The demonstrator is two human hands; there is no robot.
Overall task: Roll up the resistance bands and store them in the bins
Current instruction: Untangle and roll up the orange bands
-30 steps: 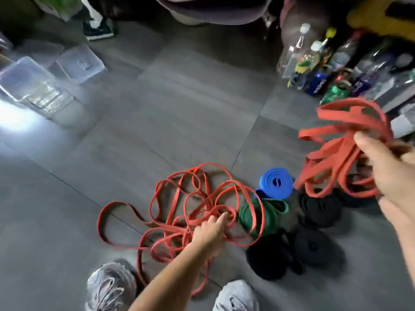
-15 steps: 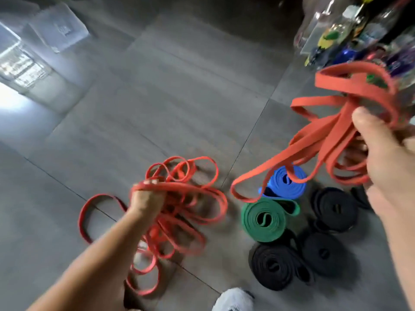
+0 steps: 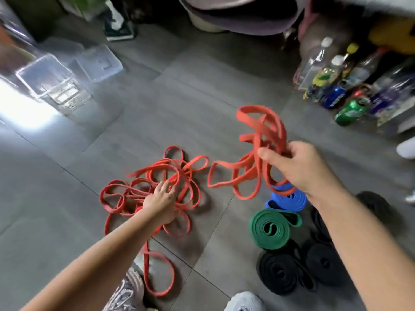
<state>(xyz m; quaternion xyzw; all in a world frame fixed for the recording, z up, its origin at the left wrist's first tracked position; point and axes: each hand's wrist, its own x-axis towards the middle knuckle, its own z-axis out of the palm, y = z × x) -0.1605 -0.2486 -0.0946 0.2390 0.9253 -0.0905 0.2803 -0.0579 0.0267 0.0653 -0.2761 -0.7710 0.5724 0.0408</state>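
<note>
Up at the right, the right hand (image 3: pixel 301 167) is raised above the floor (image 3: pixel 202 86) with its grip closed tight: thumb and curled fingers clamp a bunch of orange bands (image 3: pixel 258 124). Some loops of that bunch stick up past the thumb. Others hang below the fist, the lowest dangling just over the grey tiles, apart from the heap beside it.

Lower and to the left, the left hand (image 3: pixel 160 199) lies on a tangle of orange bands (image 3: pixel 166 166) spread on the floor, fingers reaching forward among the strands. The hand is blurred, and I cannot tell whether its grip is on any strand or whether it only rests there. One long loop of the tangle trails back toward the shoes (image 3: pixel 128 290) at the bottom edge.

Right of the tangle, under the right forearm, rolled coils lie close together on the floor. A blue roll (image 3: pixel 289 199) is partly hidden by the wrist, a green roll (image 3: pixel 269 230) sits just in front of it, and black rolls (image 3: pixel 280 272) lie nearest the feet, with more black behind the forearm.

At the upper left stand clear bins (image 3: pixel 51 86) with a clear lid (image 3: pixel 98 62) lying beside them, well apart from all the bands. A crowd of bottles (image 3: pixel 336 86) stands at the upper right.
</note>
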